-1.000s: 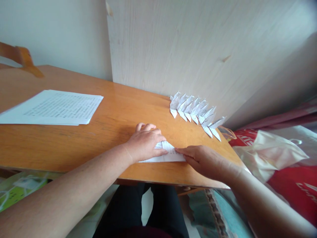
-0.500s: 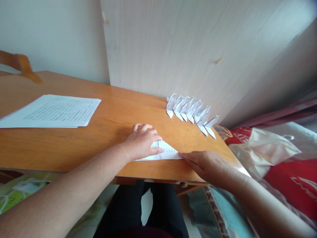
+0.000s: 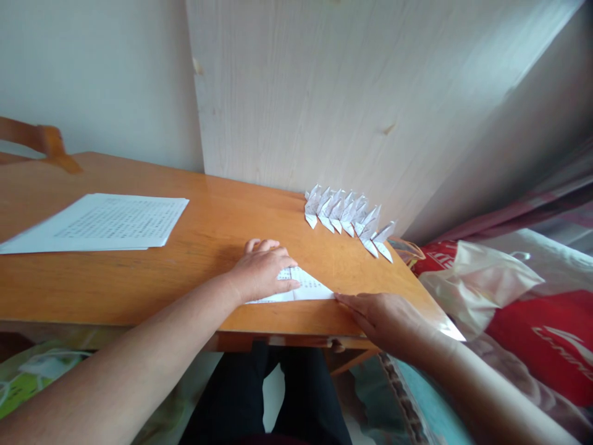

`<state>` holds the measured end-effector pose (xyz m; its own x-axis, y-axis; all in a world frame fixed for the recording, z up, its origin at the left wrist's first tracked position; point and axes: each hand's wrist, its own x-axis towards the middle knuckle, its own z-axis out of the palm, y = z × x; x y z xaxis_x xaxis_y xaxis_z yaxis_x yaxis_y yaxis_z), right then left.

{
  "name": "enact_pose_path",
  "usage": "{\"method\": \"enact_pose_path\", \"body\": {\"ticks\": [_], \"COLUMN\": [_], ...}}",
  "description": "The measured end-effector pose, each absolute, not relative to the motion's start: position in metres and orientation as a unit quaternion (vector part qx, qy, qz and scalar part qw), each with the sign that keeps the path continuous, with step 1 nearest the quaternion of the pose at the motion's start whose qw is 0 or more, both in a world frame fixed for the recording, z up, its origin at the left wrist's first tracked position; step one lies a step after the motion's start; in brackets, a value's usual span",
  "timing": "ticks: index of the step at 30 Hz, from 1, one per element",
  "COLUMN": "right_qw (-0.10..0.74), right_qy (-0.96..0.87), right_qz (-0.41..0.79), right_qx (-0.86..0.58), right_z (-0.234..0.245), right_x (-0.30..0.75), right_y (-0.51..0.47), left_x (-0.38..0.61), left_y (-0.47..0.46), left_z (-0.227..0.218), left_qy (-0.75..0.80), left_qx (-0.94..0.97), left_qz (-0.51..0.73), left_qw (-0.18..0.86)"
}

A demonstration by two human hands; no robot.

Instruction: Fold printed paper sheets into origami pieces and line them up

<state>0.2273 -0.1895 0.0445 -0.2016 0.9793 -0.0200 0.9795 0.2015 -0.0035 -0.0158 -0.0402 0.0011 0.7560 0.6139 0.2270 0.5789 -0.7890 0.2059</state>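
Observation:
A sheet of printed paper (image 3: 309, 289), folded into a flat triangle, lies near the front edge of the wooden table. My left hand (image 3: 262, 272) rests on its left part, thumb and fingers spread apart, and hides that end of the paper. At the sharp right corner, the fingertips of my right hand (image 3: 377, 312) touch the paper, the fingers stretched out low along the tabletop. Farther back to the right stands a row of several folded paper pieces (image 3: 345, 213) with pointed tips, made of printed paper too.
A stack of printed sheets (image 3: 120, 219) lies on the left of the table (image 3: 194, 241). A pale wooden panel (image 3: 296, 93) rises behind. Red bags (image 3: 551, 340) and a cream plastic bag (image 3: 477, 284) crowd the right side. A wooden chair part (image 3: 55, 145) shows at far left.
The view has tilted up slightly, so the table and everything on it sit a little lower in the picture. Both hands keep nearly the same places on the folded paper.

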Motion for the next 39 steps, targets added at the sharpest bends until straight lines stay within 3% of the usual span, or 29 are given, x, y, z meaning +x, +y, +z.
{"method": "enact_pose_path", "body": {"ticks": [25, 39], "right_qw": [0.074, 0.006], "right_qy": [0.710, 0.693], "right_qz": [0.006, 0.063], "right_qx": [0.701, 0.718], "right_z": [0.036, 0.031], "right_x": [0.209, 0.206], "right_y": [-0.202, -0.208], "left_x": [-0.010, -0.011], "left_y": [-0.052, -0.057], "left_z": [-0.009, -0.016], "left_qy": [0.358, 0.377], "left_qx": [0.923, 0.915], "left_qz": [0.134, 0.131], "left_qw": [0.046, 0.066]}}
